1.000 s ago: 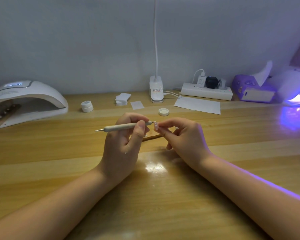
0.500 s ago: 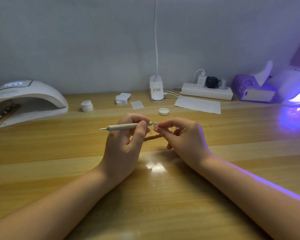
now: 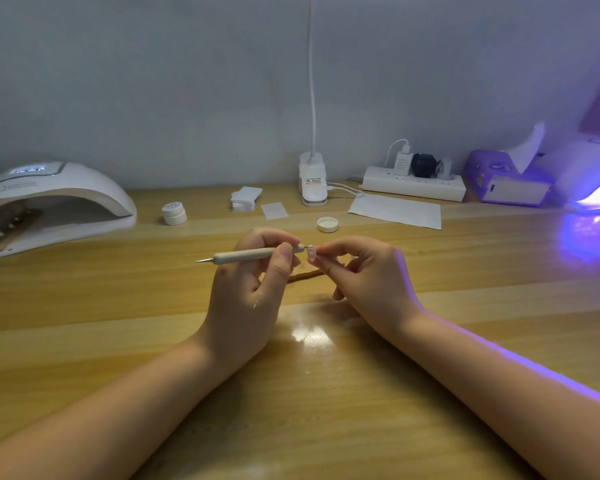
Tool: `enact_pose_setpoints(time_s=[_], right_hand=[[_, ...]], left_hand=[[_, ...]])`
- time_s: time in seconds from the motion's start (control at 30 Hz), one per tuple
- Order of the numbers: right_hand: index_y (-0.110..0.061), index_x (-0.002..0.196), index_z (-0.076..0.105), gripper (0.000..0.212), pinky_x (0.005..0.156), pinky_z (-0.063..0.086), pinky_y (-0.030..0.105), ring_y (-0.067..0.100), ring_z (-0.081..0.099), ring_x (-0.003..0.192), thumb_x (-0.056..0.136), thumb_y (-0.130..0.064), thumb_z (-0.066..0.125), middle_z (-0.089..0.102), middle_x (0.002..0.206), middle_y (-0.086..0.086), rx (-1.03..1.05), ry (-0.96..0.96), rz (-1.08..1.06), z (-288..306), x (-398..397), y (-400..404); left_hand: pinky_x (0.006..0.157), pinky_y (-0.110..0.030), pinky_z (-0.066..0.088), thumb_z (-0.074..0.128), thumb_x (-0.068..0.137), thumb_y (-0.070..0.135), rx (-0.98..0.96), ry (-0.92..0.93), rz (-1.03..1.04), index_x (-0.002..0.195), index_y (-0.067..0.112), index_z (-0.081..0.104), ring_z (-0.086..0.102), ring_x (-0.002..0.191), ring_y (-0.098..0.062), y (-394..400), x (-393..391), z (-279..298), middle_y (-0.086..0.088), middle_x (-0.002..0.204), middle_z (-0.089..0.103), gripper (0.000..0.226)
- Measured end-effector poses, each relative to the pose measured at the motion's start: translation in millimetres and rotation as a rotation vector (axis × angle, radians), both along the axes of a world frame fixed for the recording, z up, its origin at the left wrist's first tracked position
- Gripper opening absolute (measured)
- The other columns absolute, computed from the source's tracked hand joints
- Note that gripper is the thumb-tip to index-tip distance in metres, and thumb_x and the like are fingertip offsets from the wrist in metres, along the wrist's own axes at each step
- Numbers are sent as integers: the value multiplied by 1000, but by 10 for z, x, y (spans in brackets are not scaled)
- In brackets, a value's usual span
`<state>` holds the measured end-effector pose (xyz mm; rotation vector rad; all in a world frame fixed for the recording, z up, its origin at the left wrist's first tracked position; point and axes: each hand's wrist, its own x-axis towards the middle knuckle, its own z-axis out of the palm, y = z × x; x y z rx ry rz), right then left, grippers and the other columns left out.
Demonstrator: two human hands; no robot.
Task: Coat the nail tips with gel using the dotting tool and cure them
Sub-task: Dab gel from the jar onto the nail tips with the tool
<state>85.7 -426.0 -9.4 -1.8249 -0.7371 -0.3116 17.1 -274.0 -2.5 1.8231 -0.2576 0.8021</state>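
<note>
At the far left of the frame a white curing lamp (image 3: 54,199) sits on the wooden table (image 3: 309,393); right of it stand small white gel pots (image 3: 174,213); at centre the left hand (image 3: 248,296) grips the dotting tool (image 3: 250,255), lying nearly level, its right tip touching a nail tip (image 3: 311,253) pinched by the right hand (image 3: 368,275); above lies a white lid (image 3: 327,224); at the far right a second lamp (image 3: 594,188) glows violet.
</note>
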Motion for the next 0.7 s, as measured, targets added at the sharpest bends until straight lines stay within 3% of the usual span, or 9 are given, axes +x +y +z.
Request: enact_pose_setpoints(time_s=[0.33,0.7], right_hand=[[-22,96,74,12,51,54,40,18,63,53,84,-22,71,71,89,0,-19,-5,-9,-16,14,-8],[-21,97,74,13,51,54,34,16,63,54,84,-19,72,70,90,-1,-10,-38,-19,-22,29,0]], left_hand=[[70,-31,57,49,94,21,37,1,19,98,21,60,67,82,-13,2,6,8,3,86,68,11],[65,-21,53,48,94,20,25,-43,37,96,23,58,65,76,-11,-4,2,26,5,81,66,11]])
